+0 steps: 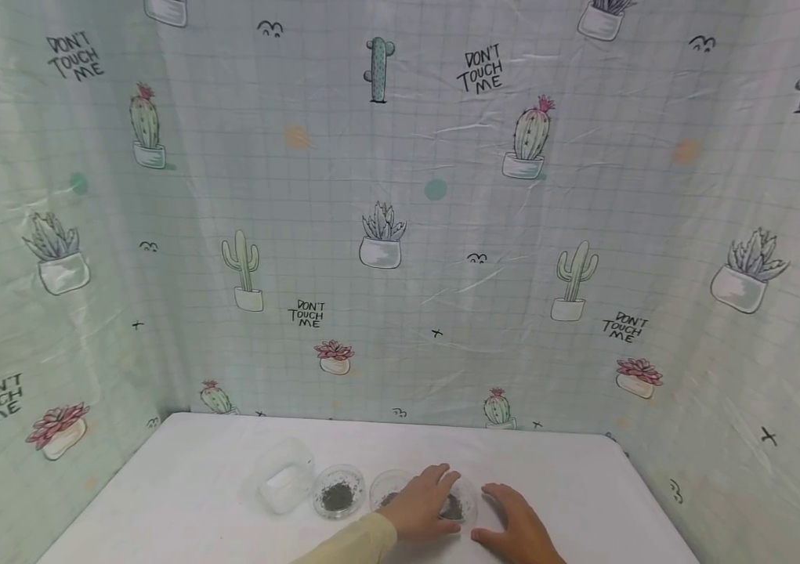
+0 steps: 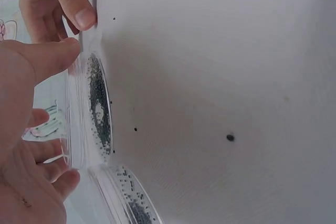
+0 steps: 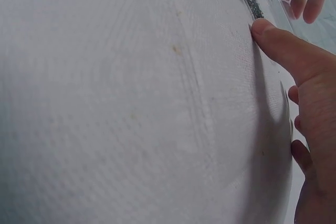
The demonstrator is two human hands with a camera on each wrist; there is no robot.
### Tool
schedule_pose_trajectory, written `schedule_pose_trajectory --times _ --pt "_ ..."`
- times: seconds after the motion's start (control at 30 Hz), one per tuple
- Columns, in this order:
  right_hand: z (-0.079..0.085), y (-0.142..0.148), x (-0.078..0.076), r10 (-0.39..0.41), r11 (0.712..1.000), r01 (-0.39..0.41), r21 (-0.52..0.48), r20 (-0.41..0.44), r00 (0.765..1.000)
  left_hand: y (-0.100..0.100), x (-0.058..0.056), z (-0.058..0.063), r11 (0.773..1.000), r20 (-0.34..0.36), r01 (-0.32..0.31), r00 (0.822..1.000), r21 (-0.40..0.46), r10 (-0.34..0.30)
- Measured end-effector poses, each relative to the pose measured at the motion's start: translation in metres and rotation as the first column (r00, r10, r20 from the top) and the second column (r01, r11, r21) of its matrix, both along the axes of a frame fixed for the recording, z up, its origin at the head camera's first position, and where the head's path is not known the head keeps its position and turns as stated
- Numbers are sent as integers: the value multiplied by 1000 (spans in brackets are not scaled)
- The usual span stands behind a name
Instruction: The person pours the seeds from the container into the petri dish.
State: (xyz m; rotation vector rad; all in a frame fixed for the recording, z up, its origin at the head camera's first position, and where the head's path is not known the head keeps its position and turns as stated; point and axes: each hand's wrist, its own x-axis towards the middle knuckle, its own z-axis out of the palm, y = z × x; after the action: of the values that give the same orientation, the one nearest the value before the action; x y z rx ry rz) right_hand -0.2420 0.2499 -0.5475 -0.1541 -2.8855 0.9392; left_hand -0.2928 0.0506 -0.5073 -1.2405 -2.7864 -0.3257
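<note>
My left hand reaches over the rightmost clear petri dish, holding it at the rim between thumb and fingers. Dark granules lie inside that dish. Beside its right edge is my right hand, fingers spread in a loose bend; in the right wrist view its thumb tip is at the dish's edge. A second petri dish with dark granules is partly hidden behind the left hand. Further left stands a third petri dish, with a dark heap in its middle and grains scattered around it.
A clear plastic container stands left of the dishes on the white table. Several dark specks lie on the tabletop. A cactus-print curtain encloses the table at the back and both sides.
</note>
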Motion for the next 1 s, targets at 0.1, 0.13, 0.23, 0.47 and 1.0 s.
schedule_pose_trajectory --times 0.1,0.13,0.23,0.47,1.0 --pt "0 1 0 7 1000 -7 4 -14 1000 2 -2 -3 1000 5 4 1000 0 -4" --pt "0 1 0 16 1000 -16 11 -22 1000 2 -3 -3 1000 7 5 1000 0 -5" --pt "1 1 1 40 999 -39 20 -42 998 3 -4 -6 1000 19 4 1000 -3 -4" --pt "2 -1 3 56 998 -54 34 -60 997 0 -4 -4 999 77 -32 996 -16 33" --pt "1 -7 1 30 994 -12 111 -156 987 -5 -9 -5 999 66 -42 997 -35 44"
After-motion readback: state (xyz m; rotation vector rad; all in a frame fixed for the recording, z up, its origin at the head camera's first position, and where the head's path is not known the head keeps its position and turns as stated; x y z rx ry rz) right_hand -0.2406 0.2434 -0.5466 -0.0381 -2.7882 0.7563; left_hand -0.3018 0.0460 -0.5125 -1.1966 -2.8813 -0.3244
